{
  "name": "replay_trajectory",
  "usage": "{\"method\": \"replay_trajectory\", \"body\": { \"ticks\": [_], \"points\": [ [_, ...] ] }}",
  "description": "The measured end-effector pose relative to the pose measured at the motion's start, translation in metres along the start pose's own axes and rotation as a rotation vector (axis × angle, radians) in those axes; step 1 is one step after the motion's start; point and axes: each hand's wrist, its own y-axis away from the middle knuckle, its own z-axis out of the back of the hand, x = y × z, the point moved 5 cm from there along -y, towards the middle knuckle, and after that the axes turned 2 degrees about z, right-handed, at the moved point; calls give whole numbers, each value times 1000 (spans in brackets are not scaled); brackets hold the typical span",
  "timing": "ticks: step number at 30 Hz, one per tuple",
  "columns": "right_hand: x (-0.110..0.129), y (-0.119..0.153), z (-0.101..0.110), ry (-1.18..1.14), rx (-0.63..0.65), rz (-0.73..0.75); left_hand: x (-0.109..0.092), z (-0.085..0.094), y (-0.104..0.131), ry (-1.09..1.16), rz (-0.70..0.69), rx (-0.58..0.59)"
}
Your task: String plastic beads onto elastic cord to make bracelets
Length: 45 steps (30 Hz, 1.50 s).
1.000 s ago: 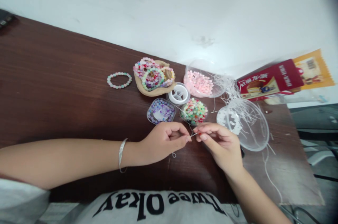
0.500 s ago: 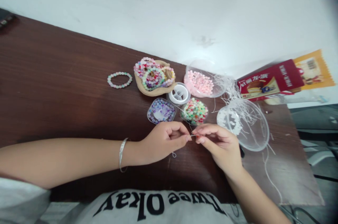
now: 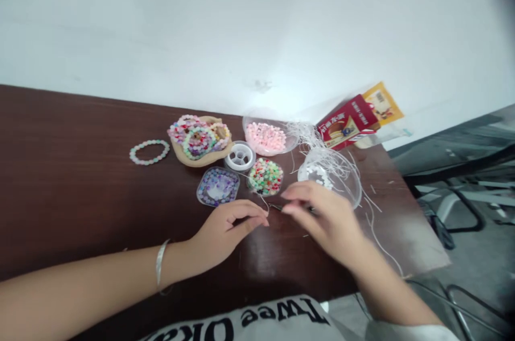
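My left hand is closed in a pinch on a thin white cord, which curves up from its fingertips past the box of multicolour beads. My right hand hovers to the right, slightly blurred, thumb and forefinger apart; no held thing shows between them. The pointed metal tip of a tool, perhaps scissors, sticks out beside its fingertips, the rest hidden under the hand. Just above my left hand stands a box of purple beads. A white spool is behind the boxes.
A tan dish holds several bead bracelets, with another bracelet to its left. Pink beads fill a clear tub near the wall. Tangled white cords lie over a clear tub. A red snack box leans by the wall.
My hands have separated: the right moved away from the cord, while the left still pinches it. The tool's metal tip now shows. The camera view has shifted, moving the tabletop items left.
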Motion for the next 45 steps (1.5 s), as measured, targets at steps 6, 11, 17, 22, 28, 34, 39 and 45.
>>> {"method": "replay_trajectory", "body": {
  "ticks": [6, 11, 17, 22, 28, 34, 39, 45],
  "points": [
    [-104, 5, 35, 560, 445, -389, 6, -2, 0, 60, 185, -84],
    [-124, 0, 25, 509, 553, -314, 2, -16, -7, 63, 170, -96],
    [-48, 15, 47, 251, -1, -175, -4, -16, -16, -15, 137, -75],
    [5, 42, 0, -50, -138, -188, -4, -15, -16, -90, 79, 63],
    [-6, 49, -38, -461, -251, -417, 0, -17, -15, -41, 32, 139],
    [-12, 46, -46, -634, -256, -513, -5, -18, -16, -56, -16, 201],
    [-7, 42, -43, -577, -243, -477, -4, -19, -17, -32, -26, 203],
    [-6, 40, -41, -550, -213, -421, -2, -19, -18, -79, -51, 218]
  ]
}}
